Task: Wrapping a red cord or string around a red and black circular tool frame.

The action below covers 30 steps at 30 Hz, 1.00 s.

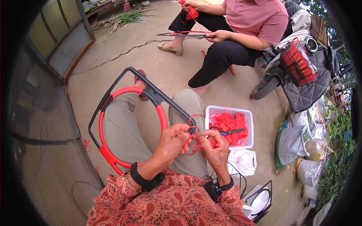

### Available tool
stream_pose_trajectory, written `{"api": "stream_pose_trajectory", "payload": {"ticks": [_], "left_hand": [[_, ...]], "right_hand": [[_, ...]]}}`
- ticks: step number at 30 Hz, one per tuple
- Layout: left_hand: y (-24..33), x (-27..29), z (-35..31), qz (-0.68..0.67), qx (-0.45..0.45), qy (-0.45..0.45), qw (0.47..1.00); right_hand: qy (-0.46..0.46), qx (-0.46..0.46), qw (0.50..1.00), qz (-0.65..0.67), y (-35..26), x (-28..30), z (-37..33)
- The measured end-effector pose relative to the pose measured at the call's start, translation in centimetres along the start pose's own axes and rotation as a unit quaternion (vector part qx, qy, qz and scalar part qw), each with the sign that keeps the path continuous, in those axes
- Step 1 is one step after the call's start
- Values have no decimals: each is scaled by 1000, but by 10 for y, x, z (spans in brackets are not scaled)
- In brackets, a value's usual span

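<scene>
A black frame with rounded corners (109,95) lies across my lap. Joined to it is a ring (130,90), largely covered in red. At the frame's near right corner, my left hand (171,145) is closed with its fingers pinching red cord (194,136). Close beside it, my right hand (216,150) is closed too, gripping the same cord, and a small red bundle shows by its fingers. Thin loops of cord run between both hands and around the frame's corner. The fingers partly hide how the cord crosses there.
A white tub (248,113) of red cord, with scissors (232,132) on top, stands right of my knee. A white bag (243,162) lies below it. Opposite sits another person (252,22) holding a dark frame and red cord. Filled sacks (292,147) line the right; a screen panel (45,143) stands left.
</scene>
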<state>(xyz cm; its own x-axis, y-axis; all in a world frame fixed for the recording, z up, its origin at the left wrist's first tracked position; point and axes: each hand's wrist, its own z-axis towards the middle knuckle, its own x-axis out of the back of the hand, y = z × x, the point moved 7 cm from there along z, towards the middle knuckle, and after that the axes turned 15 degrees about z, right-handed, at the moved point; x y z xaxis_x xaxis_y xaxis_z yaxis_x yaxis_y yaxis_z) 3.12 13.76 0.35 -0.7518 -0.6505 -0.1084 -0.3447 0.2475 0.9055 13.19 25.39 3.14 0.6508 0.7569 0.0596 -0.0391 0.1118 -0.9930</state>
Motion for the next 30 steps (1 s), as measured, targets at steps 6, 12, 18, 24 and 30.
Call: {"api": "stream_pose_trajectory", "payload": {"ticks": [6,12,18,24,30], "left_hand": [[-3,0,0,11,-4,1,1000],[-2,-2,-1,2,-6,-1,1000],[1,-1,-6,4,-1,7,1000],[0,-5,-5,4,-10,-2,1000],[4,-5,-7,19,-13,6,1000]], "right_hand": [[-73,54,995,-45,-1,-11,-1],[-74,-99,992,39,13,-6,-2],[-94,-188,959,188,3,23,-15],[-44,-164,974,151,13,35,-17],[-36,-107,992,52,5,18,-11]]}}
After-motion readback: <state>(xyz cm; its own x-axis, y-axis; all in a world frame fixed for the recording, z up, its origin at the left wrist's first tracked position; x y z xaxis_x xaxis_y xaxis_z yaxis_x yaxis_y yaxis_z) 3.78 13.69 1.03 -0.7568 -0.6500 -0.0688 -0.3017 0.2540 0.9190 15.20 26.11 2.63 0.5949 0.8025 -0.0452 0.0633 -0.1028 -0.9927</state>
